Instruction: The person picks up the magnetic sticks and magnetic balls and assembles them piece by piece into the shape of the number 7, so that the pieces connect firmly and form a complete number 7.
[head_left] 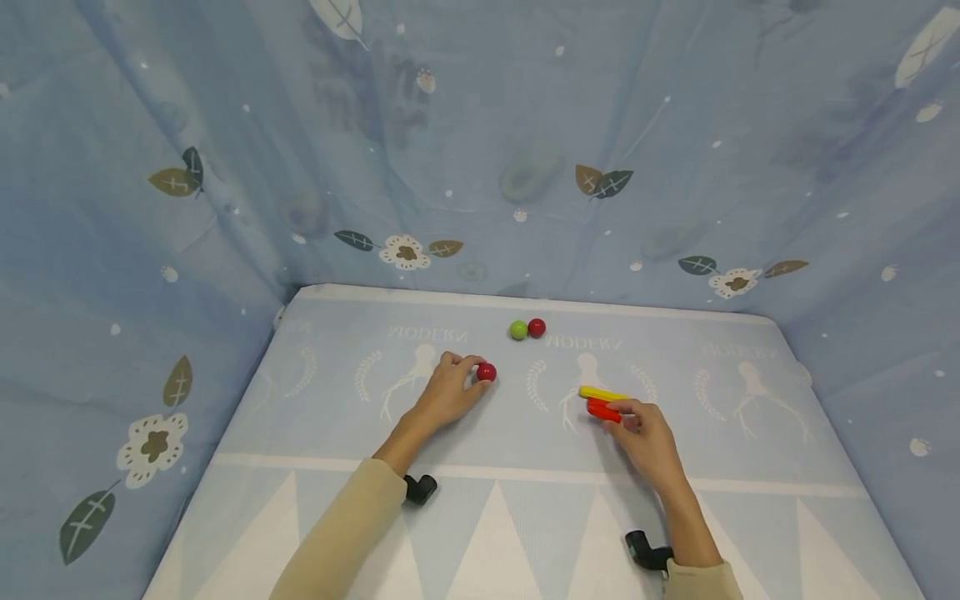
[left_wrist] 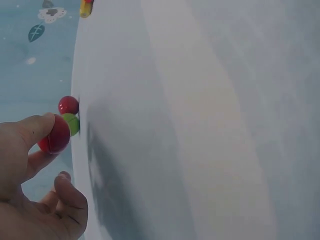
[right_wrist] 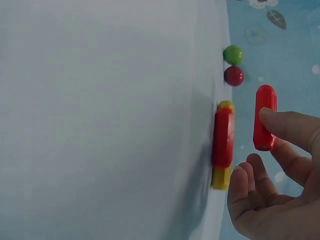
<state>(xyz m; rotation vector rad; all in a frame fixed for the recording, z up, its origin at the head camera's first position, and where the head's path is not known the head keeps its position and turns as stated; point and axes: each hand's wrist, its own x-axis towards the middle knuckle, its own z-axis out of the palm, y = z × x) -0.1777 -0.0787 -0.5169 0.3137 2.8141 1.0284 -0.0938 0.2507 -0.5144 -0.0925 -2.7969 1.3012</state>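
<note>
A pale blue mat (head_left: pixel 525 500) printed with white triangles and figures covers the bench, and blue cloth with a leaf and flower pattern (head_left: pixel 225 167) hangs close around it on the left, far and right sides.

The left hand (head_left: pixel 447 393) rests left of centre, its fingers (left_wrist: pixel 35 131) curled and pinching a red ball (head_left: pixel 486 372) between thumb and fingertip. Farther back, near the far edge of the mat, a green ball (head_left: pixel 518 330) and a second red ball (head_left: pixel 536 327) sit touching each other.

The right hand (head_left: pixel 648 437) is right of centre. Its fingers (right_wrist: pixel 290 127) pinch a short red stick (right_wrist: pixel 264 117), lifted just clear of the mat. Just beside it, another red stick (right_wrist: pixel 223 137) lies on top of a yellow stick (head_left: pixel 603 393) on the mat.
</note>
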